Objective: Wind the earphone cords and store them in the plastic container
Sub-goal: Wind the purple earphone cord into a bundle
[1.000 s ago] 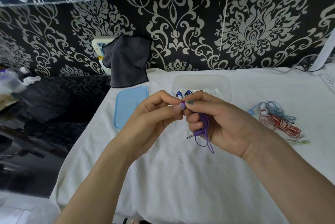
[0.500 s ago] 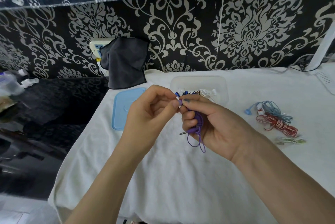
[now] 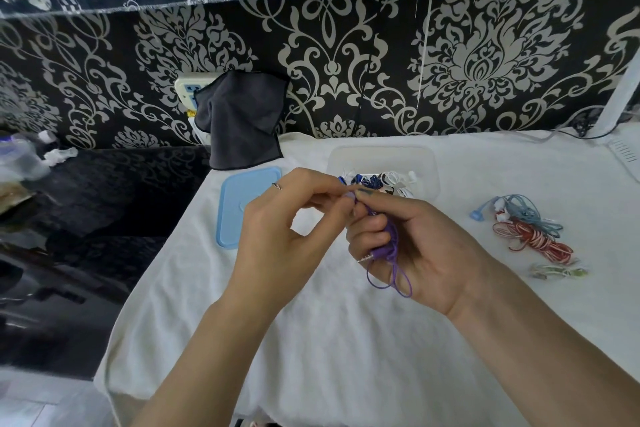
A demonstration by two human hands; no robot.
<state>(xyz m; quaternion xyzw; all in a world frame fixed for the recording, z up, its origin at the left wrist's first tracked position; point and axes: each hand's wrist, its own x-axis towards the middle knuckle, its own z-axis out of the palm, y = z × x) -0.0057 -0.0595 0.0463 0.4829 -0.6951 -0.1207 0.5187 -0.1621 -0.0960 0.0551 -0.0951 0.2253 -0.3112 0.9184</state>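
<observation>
L hand (image 3: 277, 236) lifted slightly, pinches purple earphone cord (image 3: 389, 253) tip | R hand (image 3: 415, 246) grips coil | no legible text

Your left hand (image 3: 277, 229) opened out from the tight knuckle-to-knuckle clasp, only its fingertips now meeting your right hand (image 3: 415, 246), purple earphone cord (image 3: 389, 253) more exposed (plug poking left, loops dangling lower).
</observation>
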